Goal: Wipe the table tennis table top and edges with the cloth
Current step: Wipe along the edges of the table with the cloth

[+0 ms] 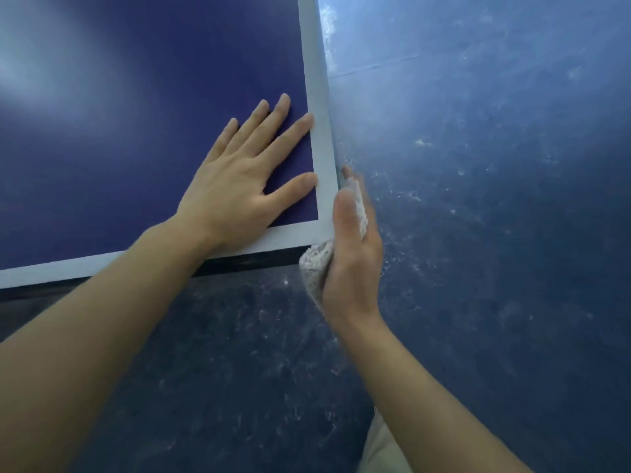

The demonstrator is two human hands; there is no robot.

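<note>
Tabletop corner under both hands, cloth pressed to its side edge.

Tabletop is smooth, matte dark blue with a pale border stripe running along both edges and meeting at the corner, and it lies flat beneath the left hand, whose grip is spread wide, palm down, fingers straight, forefinger and thumb tips reaching the stripe. Floor around it is blue, scuffed and speckled white. Right hand stands edge-on just beyond that corner, its grip flattened with fingers straight, pressing the cloth against the tabletop's side edge. Cloth is white, nubbly, bunched, sandwiched between palm and edge, bulging out below the corner and showing again near the fingertips.
</note>
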